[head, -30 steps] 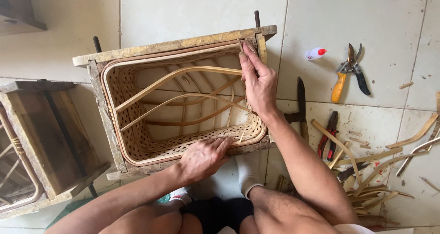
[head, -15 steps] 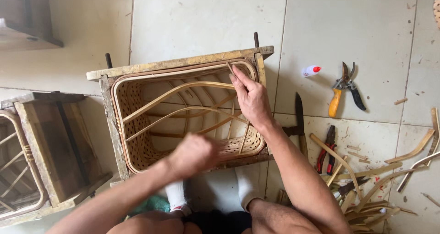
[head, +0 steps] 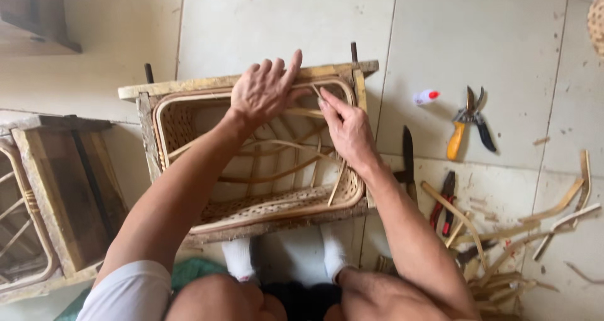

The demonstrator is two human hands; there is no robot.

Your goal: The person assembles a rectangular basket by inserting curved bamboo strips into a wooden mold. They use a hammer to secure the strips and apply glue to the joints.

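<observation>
pale floor tiles [head: 277,19] fill the view, with a woven rattan basket [head: 251,201] sitting inside a rough wooden frame [head: 189,87] at the centre. the left hand [head: 264,91] lies flat on the far rim of the frame at twelve o'clock, fingers spread and open, holding nothing. the right hand [head: 349,129] is just beside it at one o'clock, its fingertips pinched on a thin cane strip [head: 336,182] that slants down inside the basket toward the near rim. curved cane ribs [head: 277,146] cross the basket's inside. at three o'clock on the tiles lie a dark knife [head: 409,154], orange-handled pruning shears [head: 467,123] and red-handled pliers [head: 443,198]. cut cane scraps [head: 503,245] are scattered at four o'clock. a second wooden frame [head: 56,195] stands at nine o'clock.
</observation>
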